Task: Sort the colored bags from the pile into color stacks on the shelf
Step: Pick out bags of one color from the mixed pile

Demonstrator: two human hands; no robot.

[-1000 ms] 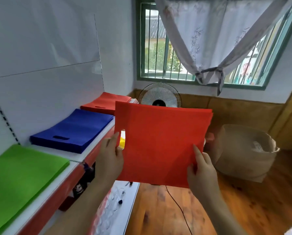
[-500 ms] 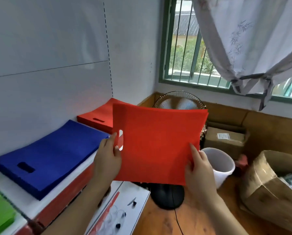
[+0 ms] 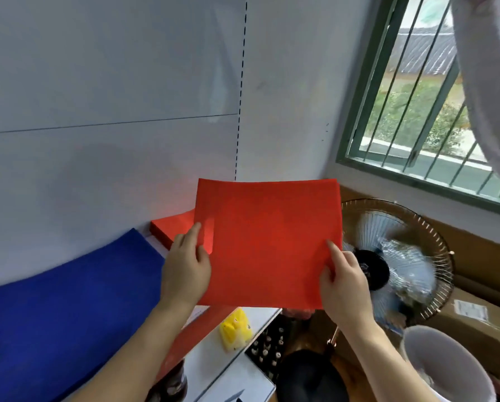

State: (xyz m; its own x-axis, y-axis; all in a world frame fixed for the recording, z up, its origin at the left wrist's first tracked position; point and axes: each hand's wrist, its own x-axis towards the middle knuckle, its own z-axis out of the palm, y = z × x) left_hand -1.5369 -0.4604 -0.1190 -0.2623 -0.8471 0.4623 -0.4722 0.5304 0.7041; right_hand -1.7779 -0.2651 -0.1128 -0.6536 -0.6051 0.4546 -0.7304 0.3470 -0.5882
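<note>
I hold a flat red bag [image 3: 267, 242] in the air with both hands. My left hand [image 3: 185, 268] pinches its left edge and my right hand [image 3: 343, 282] pinches its lower right edge. The bag hangs just in front of and above the red stack [image 3: 172, 227] at the far end of the shelf, hiding most of that stack. A blue stack [image 3: 69, 309] lies on the shelf to the left, close to me. The shelf's white top [image 3: 156, 243] shows between the two stacks.
A white wall panel [image 3: 112, 97] backs the shelf. A standing fan [image 3: 393, 265] is close on the right, with a cardboard box [image 3: 475, 314] and a white bucket [image 3: 443, 364] beside it. A lower white surface holds a yellow object [image 3: 235, 332]. A barred window [image 3: 417, 97] is at the upper right.
My view has closed in on the shelf's far end and the green stack has left the frame. The red bag, still in both hands, now overlaps the red stack.
</note>
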